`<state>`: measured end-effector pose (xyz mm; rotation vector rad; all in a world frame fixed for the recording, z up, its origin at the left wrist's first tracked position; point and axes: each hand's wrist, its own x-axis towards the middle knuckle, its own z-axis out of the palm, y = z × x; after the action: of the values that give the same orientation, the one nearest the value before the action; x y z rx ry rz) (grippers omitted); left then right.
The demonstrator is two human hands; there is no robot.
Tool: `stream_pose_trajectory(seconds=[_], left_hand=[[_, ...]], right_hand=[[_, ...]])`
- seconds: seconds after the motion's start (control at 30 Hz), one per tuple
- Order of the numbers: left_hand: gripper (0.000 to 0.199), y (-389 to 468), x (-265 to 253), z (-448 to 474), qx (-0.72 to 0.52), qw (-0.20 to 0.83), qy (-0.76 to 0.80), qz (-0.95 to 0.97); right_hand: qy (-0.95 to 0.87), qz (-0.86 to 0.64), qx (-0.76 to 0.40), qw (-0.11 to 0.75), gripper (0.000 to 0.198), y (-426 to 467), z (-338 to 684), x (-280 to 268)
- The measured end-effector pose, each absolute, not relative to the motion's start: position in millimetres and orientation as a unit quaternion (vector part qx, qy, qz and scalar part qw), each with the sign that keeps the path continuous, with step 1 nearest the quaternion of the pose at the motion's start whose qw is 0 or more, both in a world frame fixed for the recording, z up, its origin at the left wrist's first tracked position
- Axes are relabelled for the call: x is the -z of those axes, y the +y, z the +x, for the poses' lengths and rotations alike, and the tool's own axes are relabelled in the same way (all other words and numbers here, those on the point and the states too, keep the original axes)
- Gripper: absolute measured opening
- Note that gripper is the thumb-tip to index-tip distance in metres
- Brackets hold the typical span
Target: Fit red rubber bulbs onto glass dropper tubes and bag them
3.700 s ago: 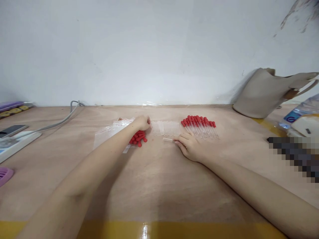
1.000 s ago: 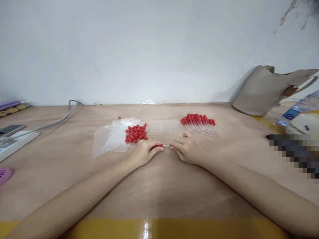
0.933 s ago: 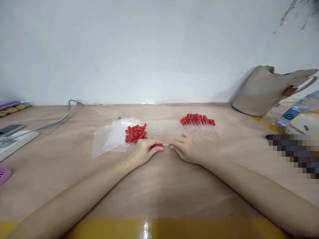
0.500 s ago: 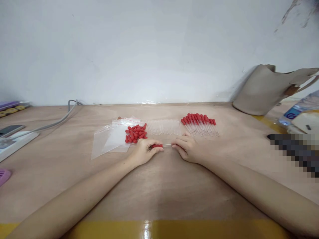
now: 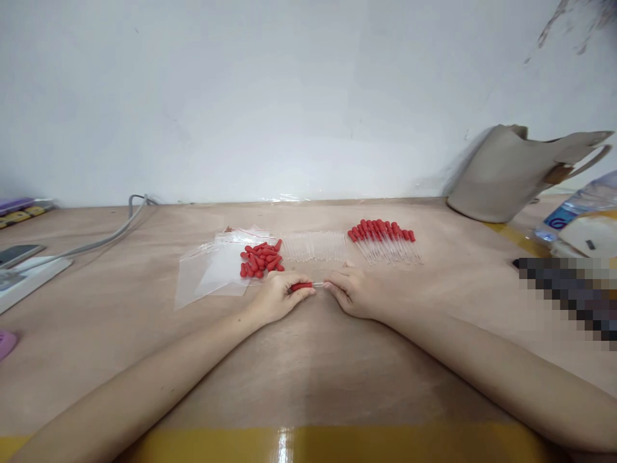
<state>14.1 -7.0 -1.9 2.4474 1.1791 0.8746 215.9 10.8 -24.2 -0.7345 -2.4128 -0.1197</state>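
Observation:
Between its thumb and fingers my left hand (image 5: 282,296) pinches a red rubber dropper bulb (image 5: 302,285). My right hand (image 5: 351,290) grips a thin clear dropper tube (image 5: 318,284), whose end meets the bulb's mouth; how deep it sits inside I cannot tell. Behind my left hand lies a pile of loose red bulbs (image 5: 260,259), partly on clear plastic bags (image 5: 207,273). A row of bare clear tubes (image 5: 313,247) lies past both hands. Beyond my right hand several droppers with red bulbs fitted (image 5: 383,235) lie side by side.
A beige bag (image 5: 501,173) leans at the back right, near a plastic bottle (image 5: 578,202) and a dark, pixelated object (image 5: 563,292). At the left are a grey cable (image 5: 106,241), a phone (image 5: 19,254) and a purple object (image 5: 6,344). A white wall closes off the back.
My right hand has moved slightly left, closer to my left hand, so less of the clear tube shows between them. My left hand keeps its pinch on the red bulb.

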Motion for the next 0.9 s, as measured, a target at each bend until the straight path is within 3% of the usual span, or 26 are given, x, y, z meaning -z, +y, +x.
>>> stream_pose_trajectory(seconds=[0.33, 0.43, 0.53, 0.67, 0.9], left_hand=[[0.014, -4.4, 4.3, 14.0, -0.324, 0.115, 0.384, 0.857], [0.032, -1.9, 8.1, 13.6, -0.353, 0.112, 0.400, 0.838], [0.049, 0.1, 10.9, 13.2, -0.355, 0.110, 0.420, 0.828], [0.036, 1.2, 12.8, 13.2, -0.333, 0.118, 0.404, 0.844], [0.023, 1.9, 13.3, 13.1, -0.322, 0.128, 0.397, 0.850]], right_hand=[[-0.921, -0.334, -0.024, 0.198, 0.026, 5.4, 217.0, 3.9], [-0.913, -0.367, -0.031, 0.177, 0.022, 7.2, 228.1, -10.2], [-0.862, -0.457, -0.074, 0.208, 0.020, 20.5, 245.0, -21.0], [-0.738, -0.620, -0.125, 0.233, 0.021, 51.1, 265.4, -26.5], [-0.643, -0.744, -0.023, 0.180, 0.026, 78.7, 265.6, -15.7]])
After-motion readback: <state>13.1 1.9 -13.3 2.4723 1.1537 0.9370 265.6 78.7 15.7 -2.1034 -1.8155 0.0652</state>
